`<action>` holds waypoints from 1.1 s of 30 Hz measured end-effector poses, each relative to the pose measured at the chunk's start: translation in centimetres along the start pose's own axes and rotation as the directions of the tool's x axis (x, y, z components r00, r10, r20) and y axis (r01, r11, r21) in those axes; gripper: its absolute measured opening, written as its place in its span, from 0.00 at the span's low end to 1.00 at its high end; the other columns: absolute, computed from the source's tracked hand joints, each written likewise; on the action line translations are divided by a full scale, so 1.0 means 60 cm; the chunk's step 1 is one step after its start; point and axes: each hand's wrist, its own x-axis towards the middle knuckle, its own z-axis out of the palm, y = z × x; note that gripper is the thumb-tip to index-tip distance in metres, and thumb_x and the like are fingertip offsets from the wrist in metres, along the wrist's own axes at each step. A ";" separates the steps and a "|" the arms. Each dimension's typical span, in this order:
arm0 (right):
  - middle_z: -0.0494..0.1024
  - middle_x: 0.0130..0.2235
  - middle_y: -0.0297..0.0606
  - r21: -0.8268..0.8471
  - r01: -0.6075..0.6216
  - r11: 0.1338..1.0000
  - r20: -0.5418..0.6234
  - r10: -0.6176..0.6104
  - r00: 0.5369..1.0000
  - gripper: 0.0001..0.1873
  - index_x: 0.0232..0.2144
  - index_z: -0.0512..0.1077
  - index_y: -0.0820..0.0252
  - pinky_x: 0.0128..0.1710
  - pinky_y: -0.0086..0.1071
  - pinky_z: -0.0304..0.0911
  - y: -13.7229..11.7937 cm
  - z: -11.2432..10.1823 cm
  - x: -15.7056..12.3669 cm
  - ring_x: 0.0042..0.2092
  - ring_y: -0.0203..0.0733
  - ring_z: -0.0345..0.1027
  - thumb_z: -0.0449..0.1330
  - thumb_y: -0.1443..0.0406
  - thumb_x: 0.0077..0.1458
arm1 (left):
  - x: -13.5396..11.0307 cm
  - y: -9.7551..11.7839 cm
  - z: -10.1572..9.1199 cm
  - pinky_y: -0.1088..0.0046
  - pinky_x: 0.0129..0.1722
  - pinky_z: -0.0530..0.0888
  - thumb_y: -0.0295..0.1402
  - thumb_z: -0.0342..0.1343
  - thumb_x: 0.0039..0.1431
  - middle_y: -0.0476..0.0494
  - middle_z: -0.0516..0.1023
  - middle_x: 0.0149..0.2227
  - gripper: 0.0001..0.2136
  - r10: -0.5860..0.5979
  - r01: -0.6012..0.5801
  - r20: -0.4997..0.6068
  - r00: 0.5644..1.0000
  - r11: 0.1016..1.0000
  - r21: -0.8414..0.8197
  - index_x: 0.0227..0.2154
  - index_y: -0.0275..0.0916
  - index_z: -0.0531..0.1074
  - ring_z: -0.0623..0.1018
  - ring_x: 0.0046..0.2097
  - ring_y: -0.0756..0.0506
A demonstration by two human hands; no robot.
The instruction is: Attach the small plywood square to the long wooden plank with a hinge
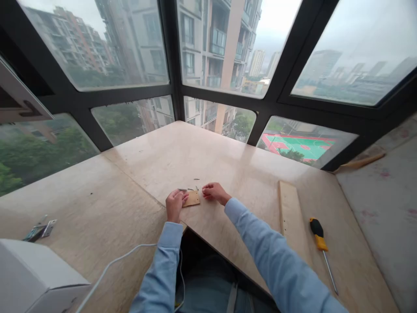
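A small wooden board [192,199] with dark holes along its right side lies near the front edge of the worktop. My left hand [175,205] is closed at its left end, thumb and fingers gripping that edge. Just right of the board, my right hand [213,191] is held with fingertips pinched together; whatever is between them is too small to make out. Several screws lie around the far side of the board, among them one screw [196,178] farther back and another screw [182,189] by my left fingers.
A longer wooden plank [289,204] and a yellow-and-black screwdriver [318,237] lie to the right. On the left are a white box [35,278], metal hinges [41,230] and a white cable [112,263]. Windows border the worktop [182,148].
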 end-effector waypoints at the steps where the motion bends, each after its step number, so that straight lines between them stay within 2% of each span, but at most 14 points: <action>1: 0.74 0.19 0.31 0.005 0.008 1.000 -0.006 -0.008 1.000 0.09 0.22 0.71 0.63 0.24 0.25 0.68 -0.003 0.012 0.013 0.23 0.34 0.70 0.68 0.74 0.44 | 0.001 -0.001 -0.002 0.76 0.32 0.80 0.17 0.54 0.56 0.41 0.78 0.35 0.07 -0.002 0.002 -0.001 1.000 1.000 -0.017 0.37 0.30 0.70 0.81 0.30 0.50; 7: 0.76 0.22 0.34 0.048 0.041 0.998 -0.050 -0.038 0.998 0.09 0.23 0.70 0.62 0.27 0.26 0.70 -0.012 0.067 0.059 0.25 0.34 0.72 0.67 0.74 0.47 | -0.003 -0.003 -0.015 0.76 0.33 0.79 0.19 0.56 0.57 0.39 0.77 0.39 0.09 0.012 -0.012 0.012 1.000 0.999 -0.042 0.41 0.30 0.68 0.81 0.31 0.50; 12: 0.78 0.27 0.36 0.068 0.066 0.995 -0.074 -0.061 0.995 0.07 0.29 0.71 0.62 0.31 0.28 0.72 -0.011 0.063 0.038 0.28 0.35 0.74 0.66 0.74 0.48 | -0.019 -0.010 -0.027 0.75 0.32 0.79 0.21 0.56 0.56 0.39 0.76 0.41 0.10 0.050 -0.050 -0.006 0.999 0.999 0.002 0.42 0.31 0.69 0.81 0.32 0.50; 16: 0.80 0.30 0.37 0.056 0.085 0.995 -0.049 -0.083 0.995 0.06 0.32 0.73 0.63 0.33 0.29 0.72 -0.012 0.018 -0.022 0.30 0.35 0.76 0.64 0.73 0.49 | -0.049 -0.025 -0.023 0.76 0.31 0.77 0.22 0.56 0.55 0.40 0.78 0.40 0.10 0.112 -0.114 0.018 0.993 0.986 0.121 0.41 0.33 0.71 0.80 0.32 0.50; 20: 0.81 0.32 0.39 0.016 0.101 0.995 -0.059 -0.099 0.993 0.08 0.33 0.75 0.63 0.32 0.30 0.71 0.004 -0.058 -0.106 0.31 0.37 0.75 0.66 0.68 0.47 | -0.103 -0.046 -0.003 0.73 0.34 0.76 0.24 0.57 0.54 0.39 0.80 0.38 0.08 0.159 -0.201 0.174 0.972 0.945 0.259 0.38 0.34 0.74 0.80 0.36 0.46; 22: 0.81 0.33 0.39 -0.107 0.151 0.983 -0.070 -0.159 0.985 0.11 0.35 0.76 0.63 0.33 0.31 0.70 0.019 -0.104 -0.153 0.33 0.39 0.76 0.66 0.64 0.47 | -0.137 -0.056 0.012 0.72 0.38 0.75 0.24 0.58 0.53 0.39 0.81 0.38 0.09 0.172 -0.256 0.272 0.947 0.914 0.315 0.38 0.35 0.76 0.80 0.38 0.45; 25: 0.81 0.37 0.41 -0.328 0.221 0.919 -0.179 -0.290 0.940 0.12 0.36 0.77 0.61 0.38 0.35 0.70 0.044 -0.180 -0.227 0.38 0.42 0.75 0.65 0.61 0.49 | -0.197 -0.073 0.034 0.72 0.39 0.74 0.26 0.60 0.52 0.39 0.82 0.39 0.09 0.119 -0.283 0.417 0.901 0.890 0.358 0.37 0.36 0.77 0.80 0.40 0.44; 27: 0.81 0.42 0.43 -0.457 0.219 0.862 -0.270 -0.369 0.889 0.13 0.38 0.77 0.60 0.42 0.38 0.70 0.060 -0.233 -0.278 0.41 0.44 0.75 0.63 0.60 0.51 | -0.241 -0.088 0.045 0.73 0.37 0.74 0.28 0.60 0.52 0.38 0.81 0.39 0.08 0.024 -0.252 0.527 0.849 0.896 0.366 0.37 0.36 0.77 0.79 0.39 0.44; 28: 0.80 0.44 0.45 -0.512 0.211 0.832 -0.313 -0.410 0.857 0.14 0.40 0.76 0.59 0.43 0.39 0.70 0.067 -0.260 -0.304 0.43 0.45 0.75 0.62 0.59 0.52 | -0.264 -0.098 0.047 0.73 0.36 0.73 0.30 0.60 0.53 0.39 0.81 0.38 0.09 -0.058 -0.211 0.594 0.802 0.903 0.374 0.37 0.36 0.77 0.79 0.38 0.44; 29: 0.79 0.46 0.45 -0.567 0.195 0.800 -0.355 -0.450 0.819 0.15 0.41 0.76 0.59 0.44 0.40 0.70 0.075 -0.287 -0.330 0.45 0.46 0.74 0.61 0.59 0.53 | -0.286 -0.109 0.047 0.73 0.33 0.73 0.32 0.60 0.53 0.39 0.81 0.35 0.09 -0.167 -0.148 0.658 0.734 0.906 0.396 0.37 0.36 0.76 0.79 0.35 0.45; 30: 0.79 0.48 0.46 -0.624 0.167 0.763 -0.395 -0.492 0.776 0.15 0.42 0.76 0.58 0.45 0.40 0.70 0.082 -0.315 -0.354 0.47 0.47 0.73 0.60 0.59 0.53 | -0.309 -0.121 0.043 0.74 0.29 0.71 0.34 0.59 0.54 0.41 0.80 0.32 0.09 -0.303 -0.075 0.720 0.625 0.894 0.442 0.36 0.36 0.75 0.78 0.31 0.46; 31: 0.78 0.48 0.47 -0.681 0.120 0.722 -0.434 -0.530 0.729 0.15 0.43 0.76 0.58 0.45 0.41 0.69 0.090 -0.342 -0.377 0.48 0.49 0.72 0.59 0.60 0.53 | -0.331 -0.134 0.037 0.75 0.25 0.69 0.36 0.59 0.55 0.42 0.79 0.30 0.09 -0.437 -0.022 0.751 0.494 0.858 0.514 0.34 0.35 0.74 0.76 0.28 0.47; 32: 0.77 0.48 0.48 -0.729 0.051 0.683 -0.477 -0.559 0.678 0.15 0.43 0.75 0.59 0.46 0.41 0.69 0.098 -0.368 -0.399 0.49 0.50 0.71 0.59 0.61 0.53 | -0.352 -0.147 0.029 0.75 0.24 0.67 0.39 0.58 0.55 0.42 0.78 0.28 0.10 -0.536 -0.032 0.757 0.374 0.808 0.588 0.32 0.36 0.73 0.75 0.26 0.47; 33: 0.77 0.48 0.49 -0.759 -0.040 0.650 -0.525 -0.574 0.628 0.16 0.43 0.75 0.60 0.46 0.42 0.68 0.107 -0.393 -0.418 0.49 0.51 0.71 0.58 0.62 0.52 | -0.372 -0.160 0.019 0.74 0.25 0.68 0.40 0.59 0.54 0.42 0.78 0.28 0.11 -0.577 -0.087 0.761 0.296 0.777 0.623 0.31 0.35 0.73 0.75 0.26 0.47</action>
